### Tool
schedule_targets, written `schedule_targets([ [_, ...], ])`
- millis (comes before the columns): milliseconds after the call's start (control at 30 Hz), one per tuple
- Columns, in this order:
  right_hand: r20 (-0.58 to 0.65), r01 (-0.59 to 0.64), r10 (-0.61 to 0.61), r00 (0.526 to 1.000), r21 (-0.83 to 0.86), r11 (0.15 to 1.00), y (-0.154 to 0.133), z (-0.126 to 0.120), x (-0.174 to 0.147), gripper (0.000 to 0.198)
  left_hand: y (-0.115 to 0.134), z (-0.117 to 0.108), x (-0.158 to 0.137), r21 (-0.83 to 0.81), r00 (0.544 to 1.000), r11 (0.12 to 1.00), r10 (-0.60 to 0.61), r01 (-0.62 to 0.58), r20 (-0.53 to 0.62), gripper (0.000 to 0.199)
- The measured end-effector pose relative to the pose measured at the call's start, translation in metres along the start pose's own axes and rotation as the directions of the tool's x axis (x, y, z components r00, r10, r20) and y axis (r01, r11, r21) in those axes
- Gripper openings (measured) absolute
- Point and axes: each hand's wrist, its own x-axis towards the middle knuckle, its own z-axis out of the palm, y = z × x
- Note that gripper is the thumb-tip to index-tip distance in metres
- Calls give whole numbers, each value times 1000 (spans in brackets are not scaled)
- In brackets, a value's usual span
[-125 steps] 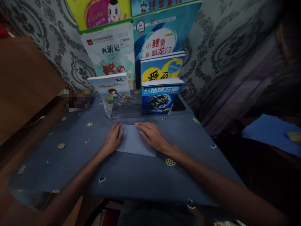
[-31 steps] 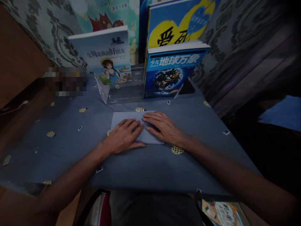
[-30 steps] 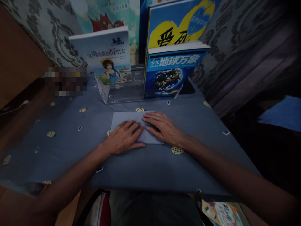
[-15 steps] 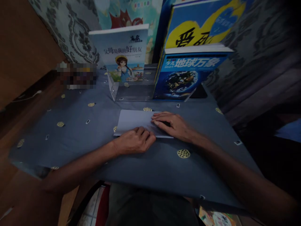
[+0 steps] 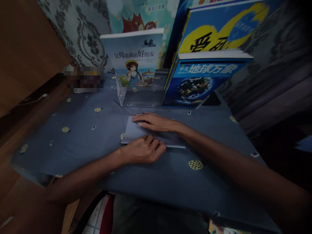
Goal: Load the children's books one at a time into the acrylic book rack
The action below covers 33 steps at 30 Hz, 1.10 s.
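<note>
A folded sheet of white paper lies on the table with its crease or lower edge toward me. My left hand is closed at the paper's near edge, fingers curled and pinching it. Across the paper's far part, my right hand rests flat with its fingers stretched out to the left. Its forearm and palm cover much of the paper's right side.
A dark blue patterned cloth covers the table. Beyond the paper, a clear stand holds a book with a girl on its cover and a blue Earth book. Behind them rise a yellow-and-blue book and a light green book.
My right hand has slid left over the paper, from its right part to near its upper left corner. My left hand keeps its place at the near edge. The view has shifted slightly.
</note>
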Motion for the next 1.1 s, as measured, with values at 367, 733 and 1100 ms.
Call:
schedule_targets([
  [367, -230, -211, 309, 923, 368, 906, 20, -23, -107, 65, -21, -5, -9, -444, 950, 853, -312, 275, -11, 23],
  [733, -384, 45, 522, 762, 835, 549, 17, -6, -114, 39, -46, -38, 11, -734, 633, 414, -774, 538, 27, 31],
  [1100, -332, 92, 432, 839, 868, 488, 0, -21, -121, 39, -43, -7, 42, -933, 350, -330, -865, 141, 359, 37],
])
